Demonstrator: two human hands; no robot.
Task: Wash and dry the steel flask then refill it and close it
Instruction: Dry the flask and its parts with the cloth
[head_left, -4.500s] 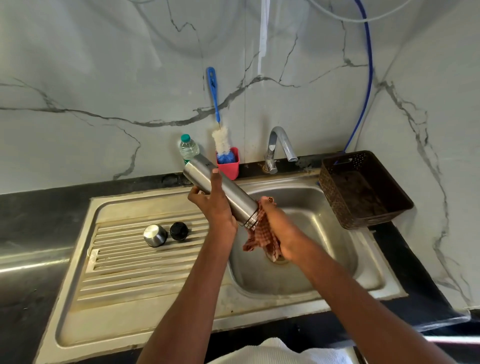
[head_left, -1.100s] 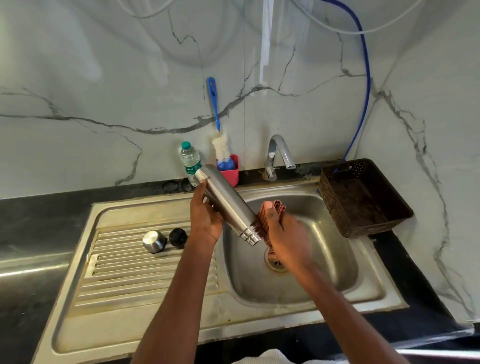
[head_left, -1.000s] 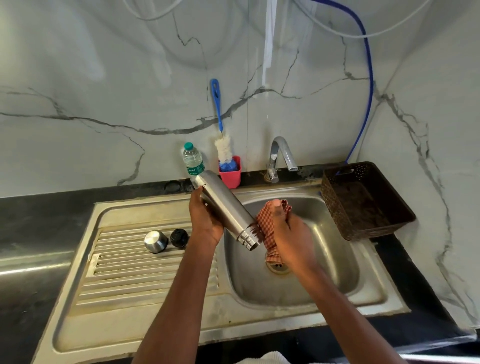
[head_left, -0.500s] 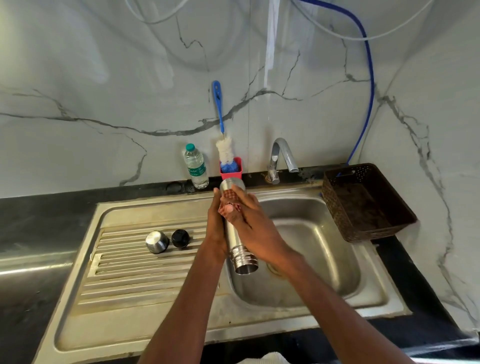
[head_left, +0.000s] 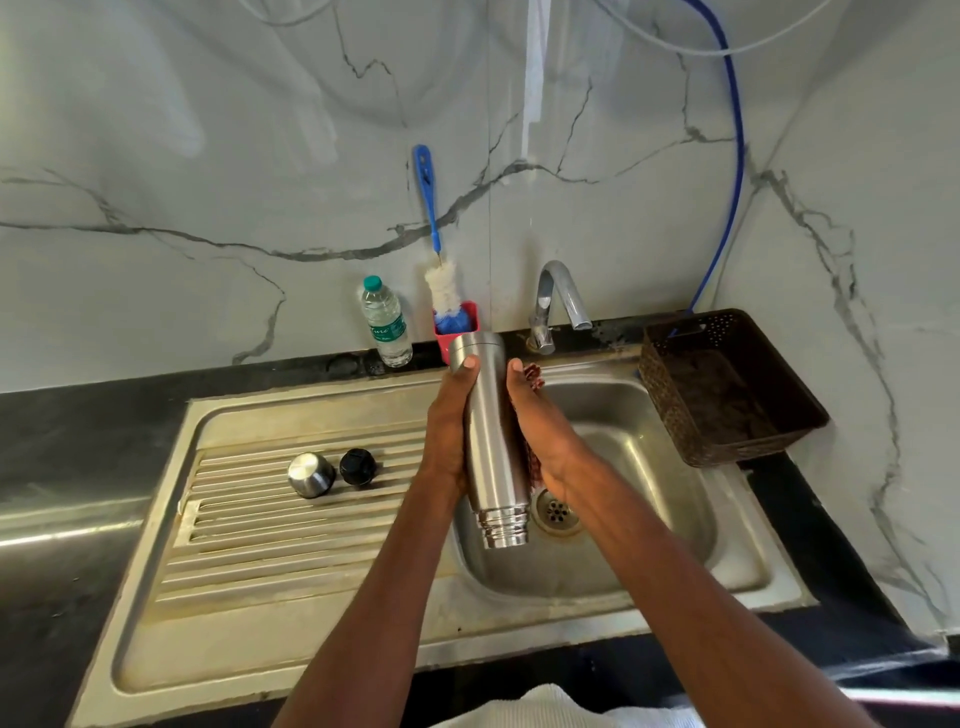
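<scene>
Two hands: both on one cylindrical brushed-steel flask (head_left: 491, 447), held over the basin of the stainless steel sink (head_left: 675, 566).
Flask attitude: inverted, base up and away from the person, threaded open neck pointing down toward the person.
Left hand (head_left: 447, 434): fingers curled round the flask's left side, thumb tip high near the base; clasping the flask.
Right hand (head_left: 545, 431): laid along the flask's right side, pressing a red-and-white checked cloth (head_left: 534, 376) against the steel; cloth shows above the fingertips and again below the palm. Grip grasps cloth and flask together.
Below the grip: round perforated drain (head_left: 557, 512), just right of the flask's neck.
Left of the grip: ribbed draining board (head_left: 270, 535) carrying a small domed steel cap (head_left: 310, 474) and a black round inner stopper (head_left: 358, 466), side by side, close but whether touching I cannot tell.
Beyond the grip: red plastic holder (head_left: 447, 338), partly hidden by the flask base, holding a blue-handled white bottle brush (head_left: 434, 228); clear plastic water bottle with green cap (head_left: 385, 322) just left of the holder.
Beyond and right of the grip: curved chrome tap (head_left: 558, 296), no water visible running.
Far right of the grip: dark brown perforated plastic basket (head_left: 727, 395) on the black counter (head_left: 78, 441).
Backdrop: white marble-veined wall (head_left: 208, 156); blue hose (head_left: 730, 182) descends behind the basket.
</scene>
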